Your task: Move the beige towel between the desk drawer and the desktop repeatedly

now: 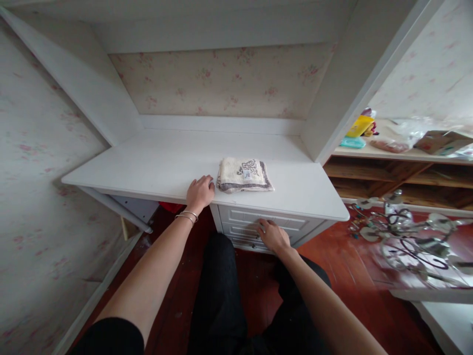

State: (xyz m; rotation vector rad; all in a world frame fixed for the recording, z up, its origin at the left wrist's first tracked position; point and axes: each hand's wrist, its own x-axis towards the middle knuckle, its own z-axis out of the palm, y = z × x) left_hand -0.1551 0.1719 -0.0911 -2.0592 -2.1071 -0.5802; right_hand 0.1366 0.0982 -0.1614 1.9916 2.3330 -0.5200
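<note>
head camera looks down on a white desk [155, 167] set in a wallpapered corner. at the left, the left hand [200, 193] lies on the front edge of the desk, palm down, with thin bracelets [186, 216] on the wrist; its fingers are curled loosely and hold nothing, and the fingertips come just beside a folded towel [244, 174] without clearly touching it. the towel lies flat on the desk near the front edge, right of the middle, cream coloured with a dark pattern and a small label on top. i judge it light, soft and limp, not fragile and not slippery; it would sag and unfold if taken by one corner, so the better hold is on the thick folded edge or from under the whole stack. further right and lower, the right hand [272, 235] rests against the front of a drawer [295, 223] under the desk; whether its fingers close on a handle i cannot tell. at far right, an open shelf [391, 170] carries small packages, and a metal lamp [402, 236] lies on the red floor.
</note>
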